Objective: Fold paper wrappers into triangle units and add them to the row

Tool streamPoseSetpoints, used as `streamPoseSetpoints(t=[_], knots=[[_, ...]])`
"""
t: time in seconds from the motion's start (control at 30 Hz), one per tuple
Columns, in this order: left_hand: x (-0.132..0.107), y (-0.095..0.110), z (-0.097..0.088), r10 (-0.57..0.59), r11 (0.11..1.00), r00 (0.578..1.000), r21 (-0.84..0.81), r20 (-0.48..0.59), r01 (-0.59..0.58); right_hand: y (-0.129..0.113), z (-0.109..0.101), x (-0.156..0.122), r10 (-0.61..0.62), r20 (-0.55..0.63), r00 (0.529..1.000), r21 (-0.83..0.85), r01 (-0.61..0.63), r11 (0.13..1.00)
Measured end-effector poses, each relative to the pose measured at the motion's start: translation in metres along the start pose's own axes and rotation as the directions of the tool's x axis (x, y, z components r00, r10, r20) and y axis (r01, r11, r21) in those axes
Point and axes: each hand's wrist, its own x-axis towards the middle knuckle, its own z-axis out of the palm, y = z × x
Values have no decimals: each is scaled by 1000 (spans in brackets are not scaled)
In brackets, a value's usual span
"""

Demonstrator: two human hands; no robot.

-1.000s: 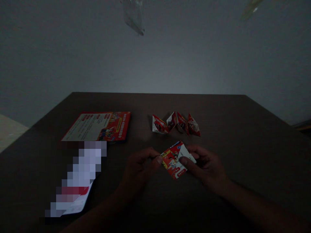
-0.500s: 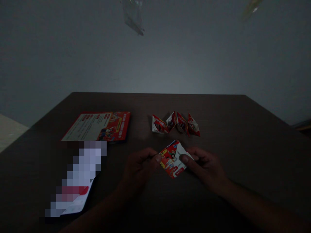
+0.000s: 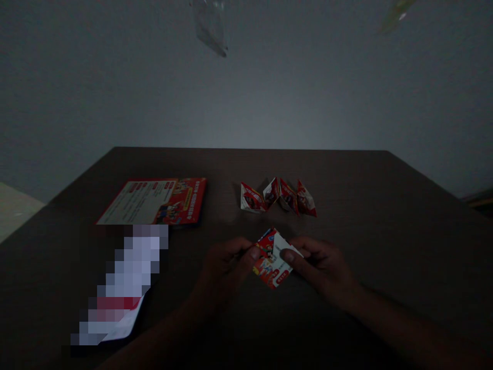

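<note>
A small folded paper square (image 3: 271, 277), printed red on one side and white on the other, is held between both hands with a corner pointing toward me. My left hand (image 3: 227, 267) pinches its left corner, thumb on top. At its right corner my right hand (image 3: 321, 270) grips it, the thumb lying across the white part. The fingers under the paper are hidden. Just beyond it, several folded red and white paper pieces (image 3: 253, 198) stand in a zigzag row on the table.
A stack of red and white printed leaflets (image 3: 138, 200) lies on the dark table (image 3: 370, 205) at the left. Nearer me is a lit phone (image 3: 125, 324), its screen mostly blurred out. A pale wall (image 3: 292, 92) rises behind, with a clear plastic bag (image 3: 210, 25) at the top.
The folded paper and both hands have shifted slightly toward me. My left thumb now lies further over the paper's left side. The row of folded pieces stays in place.
</note>
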Motion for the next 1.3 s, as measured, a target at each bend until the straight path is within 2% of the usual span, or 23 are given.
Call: streamPoseSetpoints(t=[0.73,0.87,1.07,1.3], knots=[[-1,-1,-1,7,999,1000,42,-24,-6,-1,0,0,-7,-26,1000,20,8,1000],[-1,0,-1,7,999,1000,48,-20,-6,3,0,-1,42,-34,999,27,-41,999],[-1,0,0,10,998,999,55,-51,-7,8,0,-2,42,-40,998,46,-40,998],[-2,2,-1,-33,998,999,47,-37,34,6,0,-2,52,-31,998,9,-52,999]])
